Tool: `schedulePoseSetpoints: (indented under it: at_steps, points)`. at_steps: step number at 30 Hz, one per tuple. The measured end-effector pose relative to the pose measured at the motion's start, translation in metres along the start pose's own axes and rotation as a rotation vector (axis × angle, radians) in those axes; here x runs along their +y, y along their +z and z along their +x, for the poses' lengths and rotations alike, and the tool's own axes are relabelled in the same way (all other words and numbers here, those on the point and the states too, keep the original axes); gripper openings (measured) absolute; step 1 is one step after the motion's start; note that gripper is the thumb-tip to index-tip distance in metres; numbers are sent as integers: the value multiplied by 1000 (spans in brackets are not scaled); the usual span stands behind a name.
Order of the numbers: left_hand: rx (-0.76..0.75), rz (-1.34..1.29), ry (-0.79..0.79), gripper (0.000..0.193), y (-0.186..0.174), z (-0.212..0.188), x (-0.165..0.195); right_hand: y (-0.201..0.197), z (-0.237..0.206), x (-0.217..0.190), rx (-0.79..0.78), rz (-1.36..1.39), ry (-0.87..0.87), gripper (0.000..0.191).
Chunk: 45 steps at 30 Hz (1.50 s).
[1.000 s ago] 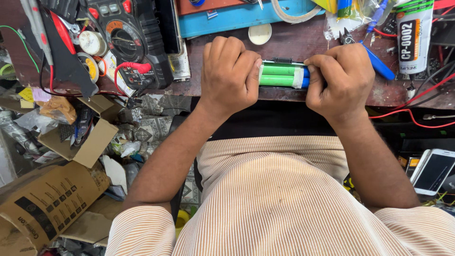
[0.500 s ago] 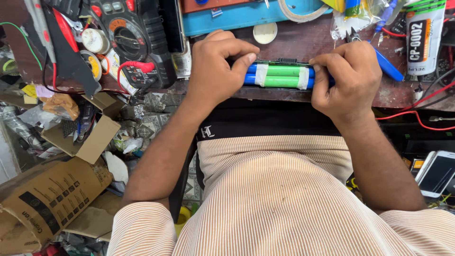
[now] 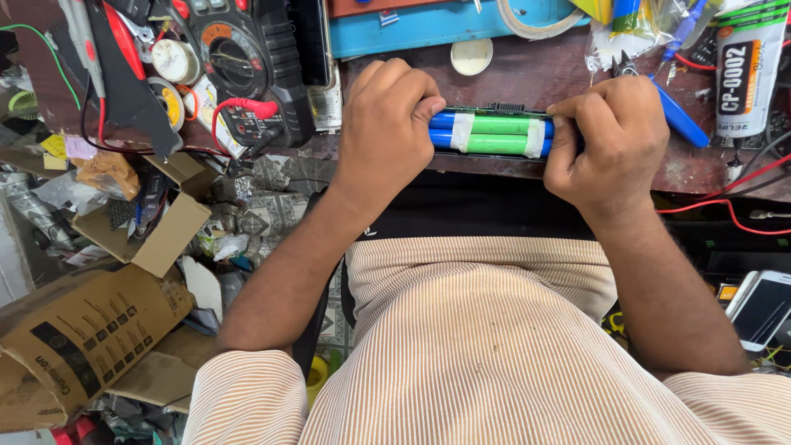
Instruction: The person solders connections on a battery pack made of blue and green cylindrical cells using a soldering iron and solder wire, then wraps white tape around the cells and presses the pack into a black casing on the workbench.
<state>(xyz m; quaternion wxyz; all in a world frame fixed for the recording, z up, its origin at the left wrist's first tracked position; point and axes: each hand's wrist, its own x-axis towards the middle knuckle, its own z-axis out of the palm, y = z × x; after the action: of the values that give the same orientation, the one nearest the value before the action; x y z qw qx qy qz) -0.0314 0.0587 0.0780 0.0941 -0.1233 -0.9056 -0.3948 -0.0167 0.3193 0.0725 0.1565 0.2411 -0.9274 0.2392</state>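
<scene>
A battery pack [image 3: 493,134] of blue cylinder cells with a green wrap and white tape bands lies lengthwise at the near edge of the dark brown workbench [image 3: 527,78]. My left hand [image 3: 386,128] grips its left end, fingers curled over the top. The right end sits inside my right hand [image 3: 608,136], which is closed around it. A thin dark strip shows along the pack's far side.
A black multimeter [image 3: 247,70] with red leads lies at the left of the bench. A tape roll [image 3: 527,16], a white disc [image 3: 471,56], a blue tool [image 3: 677,115] and a white tube [image 3: 746,66] lie behind. Open cardboard boxes [image 3: 91,330] and clutter cover the floor at left; phones [image 3: 762,309] at right.
Both hands have shifted slightly apart along the pack, so more of the blue and green cells shows between them. The pack stays at the bench edge.
</scene>
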Motion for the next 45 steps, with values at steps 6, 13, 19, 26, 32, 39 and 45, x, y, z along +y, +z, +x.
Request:
schedulePoseSetpoints:
  at_steps: [6,13,19,26,32,39,45]
  points:
    - [-75,31,-69,15,1,3,1,1,-1,1,-8,-9,-11,10]
    - [38,108,61,13,7,-6,4,1,-2,1,-10,-14,-11,10]
    - [149,81,120,12,18,-11,-2,0,-2,1,-28,-26,-21,12]
    - [121,-4,150,11,18,-11,-9,-1,1,0,-41,-12,-22,12]
    - [-10,-17,46,11,7,-2,-3,-3,-1,2,-37,15,-23,14]
    - [-231,36,-111,15,-4,13,2,-4,-4,5,-46,82,6,12]
    - [-209,-14,-159,9,-5,14,6,-4,-3,7,-61,89,32,11]
